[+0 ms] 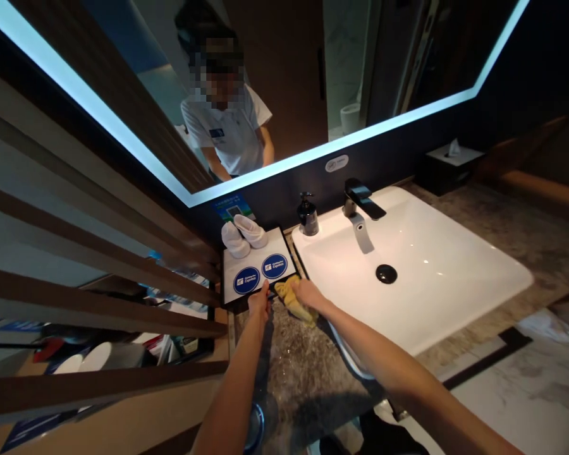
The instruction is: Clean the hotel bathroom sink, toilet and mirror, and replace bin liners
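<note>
**Yellow cloth bunched on the stone counter, right hand on top.**
The cloth lies between the white tray and the rim of the white basin, just beside both. The right hand rests on it; whether it grips, I cannot tell. The left hand is just beside the cloth, its fingertips at the tray's front edge; its grip is also unclear. Open counter runs toward the wearer, with wooden slats close on the left. On the tray, 2 blue round stickers read "Express"; 2 white slippers sit behind them.
</note>
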Demonstrator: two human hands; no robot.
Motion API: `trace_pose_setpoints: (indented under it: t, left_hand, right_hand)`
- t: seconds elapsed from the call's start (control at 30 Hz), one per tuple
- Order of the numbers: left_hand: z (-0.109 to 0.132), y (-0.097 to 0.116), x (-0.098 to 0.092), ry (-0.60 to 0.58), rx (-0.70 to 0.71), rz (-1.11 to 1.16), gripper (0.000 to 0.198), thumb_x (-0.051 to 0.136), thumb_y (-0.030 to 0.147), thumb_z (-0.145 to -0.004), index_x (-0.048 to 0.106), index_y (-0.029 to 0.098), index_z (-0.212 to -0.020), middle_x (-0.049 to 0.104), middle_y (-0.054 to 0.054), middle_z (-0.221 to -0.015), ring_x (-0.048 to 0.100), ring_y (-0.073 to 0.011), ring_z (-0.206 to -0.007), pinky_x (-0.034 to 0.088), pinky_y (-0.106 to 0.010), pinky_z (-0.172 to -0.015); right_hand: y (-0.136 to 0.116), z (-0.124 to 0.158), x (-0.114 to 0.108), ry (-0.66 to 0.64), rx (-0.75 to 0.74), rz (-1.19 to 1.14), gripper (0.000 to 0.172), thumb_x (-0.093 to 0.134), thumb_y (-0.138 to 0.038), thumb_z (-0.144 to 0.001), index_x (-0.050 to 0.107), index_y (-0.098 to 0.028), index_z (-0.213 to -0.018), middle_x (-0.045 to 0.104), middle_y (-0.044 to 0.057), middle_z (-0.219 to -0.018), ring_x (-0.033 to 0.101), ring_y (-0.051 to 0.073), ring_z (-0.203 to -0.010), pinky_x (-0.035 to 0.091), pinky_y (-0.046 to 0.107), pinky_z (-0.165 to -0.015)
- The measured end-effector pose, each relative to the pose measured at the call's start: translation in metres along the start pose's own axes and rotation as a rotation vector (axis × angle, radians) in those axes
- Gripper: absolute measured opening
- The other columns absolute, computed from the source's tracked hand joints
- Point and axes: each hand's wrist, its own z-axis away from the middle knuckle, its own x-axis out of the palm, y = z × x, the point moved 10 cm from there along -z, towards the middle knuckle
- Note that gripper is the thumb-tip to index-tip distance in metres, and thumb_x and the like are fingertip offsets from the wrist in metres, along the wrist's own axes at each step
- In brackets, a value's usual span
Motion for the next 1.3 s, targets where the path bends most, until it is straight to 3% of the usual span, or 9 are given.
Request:
trace_pose_setpoints:
  t: [0.17,0.27,0.33,0.43,0.53,0.67,0.87,1.1,1.3]
  left_hand:
    - [0.015,0.029,-0.024,0.021,0.186,-0.153,0.042,0.059,0.045,-0.082,0.050,0.017,-0.052,0.039,0.002,-0.045,0.035,-0.0116,-0.044,0.024,-0.025,-0.047]
    - [0.063,0.056,-0.073,0.211,0.426,-0.177,0.041,0.051,0.045,-0.089,0.052,0.016,-0.059,0.045,0.002,-0.055,0.041,-0.0122,-0.058,0.028,-0.025,-0.056]
    - [0.109,0.059,-0.102,0.317,0.571,-0.247,0.045,0.046,0.048,-0.092,0.049,0.017,-0.059,0.042,0.003,-0.056,0.039,-0.0115,-0.058,0.028,-0.025,-0.058]
    - [0.164,0.019,-0.127,0.428,0.607,-0.540,0.039,0.047,0.043,-0.093,0.053,0.017,-0.065,0.047,0.002,-0.059,0.041,-0.0122,-0.058,0.026,-0.026,-0.059]
    - [0.187,-0.054,-0.135,0.443,0.530,-0.765,0.022,0.054,0.037,-0.091,0.064,0.017,-0.088,0.063,-0.004,-0.080,0.054,-0.0198,-0.081,0.034,-0.028,-0.068]
    - [0.192,-0.123,-0.134,0.408,0.531,-0.866,0.032,0.061,0.039,-0.087,0.064,0.014,-0.108,0.068,-0.009,-0.099,0.051,-0.0278,-0.100,0.038,-0.034,-0.084]
    - [0.192,-0.129,-0.136,0.343,0.628,-0.794,0.022,0.063,0.040,-0.087,0.062,0.019,-0.082,0.066,-0.004,-0.084,0.051,-0.0247,-0.093,0.037,-0.032,-0.078]
    - [0.188,-0.130,-0.138,0.264,0.679,-0.776,0.022,0.060,0.040,-0.088,0.060,0.020,-0.080,0.067,-0.005,-0.085,0.050,-0.0261,-0.096,0.036,-0.032,-0.078]
    - [0.187,-0.135,-0.136,0.248,0.689,-0.852,0.026,0.054,0.046,-0.088,0.061,0.021,-0.086,0.068,-0.007,-0.091,0.049,-0.0289,-0.102,0.039,-0.033,-0.077]
  right_hand:
    - [0.003,0.055,0.054,0.038,-0.109,-0.152,0.037,0.051,-0.039,-0.094,0.060,-0.015,-0.121,0.070,0.011,-0.109,0.067,0.022,-0.097,0.051,0.031,-0.084]
    - [-0.035,0.056,0.072,0.157,-0.465,-0.051,0.052,0.048,-0.041,-0.095,0.045,-0.018,-0.141,0.054,0.014,-0.138,0.053,0.025,-0.125,0.042,0.042,-0.105]
    - [-0.056,0.051,0.102,0.030,-0.724,0.157,0.058,0.058,-0.043,-0.090,0.047,-0.019,-0.141,0.042,0.015,-0.148,0.040,0.030,-0.136,0.032,0.048,-0.113]
    - [-0.063,0.037,0.134,-0.086,-0.860,0.343,0.053,0.058,-0.043,-0.090,0.052,-0.021,-0.139,0.044,0.013,-0.147,0.040,0.030,-0.134,0.029,0.050,-0.112]
    - [-0.063,0.031,0.135,0.054,-0.760,0.335,0.049,0.052,-0.041,-0.094,0.052,-0.020,-0.138,0.047,0.013,-0.142,0.041,0.030,-0.129,0.030,0.048,-0.109]
    - [-0.039,0.092,0.140,0.142,-0.691,0.341,0.050,0.050,-0.038,-0.095,0.049,-0.018,-0.141,0.044,0.013,-0.145,0.039,0.029,-0.129,0.029,0.044,-0.111]
    - [0.055,0.234,0.146,0.049,-0.757,0.459,0.042,0.054,-0.030,-0.092,0.055,-0.031,-0.135,0.056,0.009,-0.132,0.050,0.027,-0.116,0.040,0.042,-0.101]
    - [0.027,0.155,0.078,0.332,-0.250,0.512,0.045,0.040,-0.028,-0.097,0.049,-0.010,-0.138,0.054,0.019,-0.123,0.048,0.029,-0.114,0.041,0.043,-0.098]
    - [0.012,0.212,0.161,0.259,-0.603,0.436,0.054,0.046,-0.032,-0.096,0.037,-0.018,-0.147,0.047,0.014,-0.138,0.042,0.025,-0.124,0.038,0.038,-0.105]
